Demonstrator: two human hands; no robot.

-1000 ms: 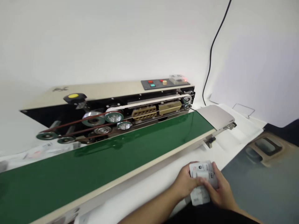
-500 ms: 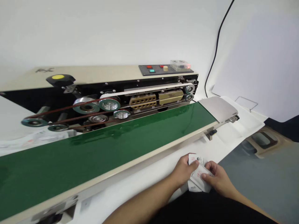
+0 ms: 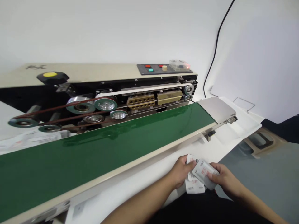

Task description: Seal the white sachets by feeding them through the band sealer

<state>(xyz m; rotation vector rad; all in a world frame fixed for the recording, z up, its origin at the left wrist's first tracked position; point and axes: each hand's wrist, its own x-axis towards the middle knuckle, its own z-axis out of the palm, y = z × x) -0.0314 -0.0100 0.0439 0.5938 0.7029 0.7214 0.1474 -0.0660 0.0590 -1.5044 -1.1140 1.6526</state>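
My left hand (image 3: 183,169) is closed on some white printed packets (image 3: 195,186), its thumb on top and their lower ends fanned out. My right hand (image 3: 220,177) pinches another pale packet (image 3: 205,174) with red print, thumb on its face. This packet is tilted and overlaps the ones in my left hand. Both hands are in front of the machine's green conveyor belt (image 3: 130,140), near its right end. How many packets each hand holds is hard to tell.
Behind the belt stands a sealing machine (image 3: 93,73) with exposed pulleys and red belts. White packets (image 3: 35,140) lie behind the belt at left. A metal plate (image 3: 217,109) extends the belt's right end. A black cable (image 3: 216,46) hangs at the right.
My right hand has moved slightly right with its packet, turning it, so the packets are spread wider apart. The view has shifted a little, and the machine appears slightly farther left.
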